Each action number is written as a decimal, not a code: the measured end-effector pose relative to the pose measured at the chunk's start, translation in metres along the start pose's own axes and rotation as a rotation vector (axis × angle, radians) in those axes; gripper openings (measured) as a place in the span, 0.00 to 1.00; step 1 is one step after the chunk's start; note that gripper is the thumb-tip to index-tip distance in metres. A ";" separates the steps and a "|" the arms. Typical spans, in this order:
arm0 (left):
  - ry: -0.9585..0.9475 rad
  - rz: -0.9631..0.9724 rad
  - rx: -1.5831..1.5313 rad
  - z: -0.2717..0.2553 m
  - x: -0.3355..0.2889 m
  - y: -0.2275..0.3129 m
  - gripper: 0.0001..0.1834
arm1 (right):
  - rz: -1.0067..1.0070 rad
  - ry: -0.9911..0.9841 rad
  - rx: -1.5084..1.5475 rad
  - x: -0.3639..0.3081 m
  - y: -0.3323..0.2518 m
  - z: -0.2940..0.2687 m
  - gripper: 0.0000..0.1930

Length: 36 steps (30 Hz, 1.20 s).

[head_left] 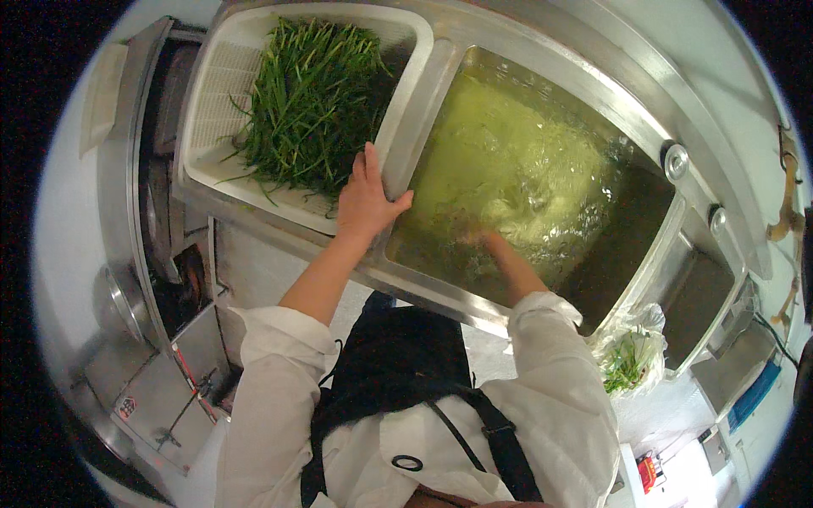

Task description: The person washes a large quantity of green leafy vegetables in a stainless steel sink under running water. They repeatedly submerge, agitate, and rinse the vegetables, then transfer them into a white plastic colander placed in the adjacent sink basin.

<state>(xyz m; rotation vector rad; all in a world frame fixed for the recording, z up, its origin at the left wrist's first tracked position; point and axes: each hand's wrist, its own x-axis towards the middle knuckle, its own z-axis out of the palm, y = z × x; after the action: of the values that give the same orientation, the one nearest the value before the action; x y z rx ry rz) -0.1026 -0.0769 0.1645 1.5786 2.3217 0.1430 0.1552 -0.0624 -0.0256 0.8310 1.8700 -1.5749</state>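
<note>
A white plastic basket (217, 96) at the far left holds a heap of long, thin green leaves (312, 108). My left hand (366, 200) rests at the basket's near right corner, fingers spread and thumb pointing toward the sink. To the right, a steel sink basin (442, 290) is filled with stirred greenish water (517, 161). My right hand (476, 237) is down in that water near the basin's front side, its fingers hidden and blurred by the ripples. Whether it holds anything does not show.
A clear plastic bag (654, 347) with green scraps hangs at the sink's right front. Farther right is another steel basin (696, 292). Two round metal fittings (675, 160) sit on the sink's back right rim. Steel kitchen equipment (161, 364) stands on the left.
</note>
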 end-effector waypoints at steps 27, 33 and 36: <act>-0.022 -0.011 0.012 0.002 0.002 -0.002 0.60 | 0.384 0.437 -0.452 -0.118 0.206 -0.028 0.27; 0.044 0.058 -0.016 0.007 0.007 -0.002 0.60 | -0.074 -0.004 -0.424 0.010 0.115 0.031 0.29; 0.023 0.016 0.003 0.008 0.000 -0.005 0.60 | -0.227 0.314 0.111 0.068 0.000 0.001 0.33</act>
<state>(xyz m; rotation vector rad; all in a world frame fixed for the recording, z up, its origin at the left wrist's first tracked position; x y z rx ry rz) -0.1043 -0.0796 0.1557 1.6052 2.3286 0.1628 0.1104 -0.0557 -0.0761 0.9907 2.1782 -1.7827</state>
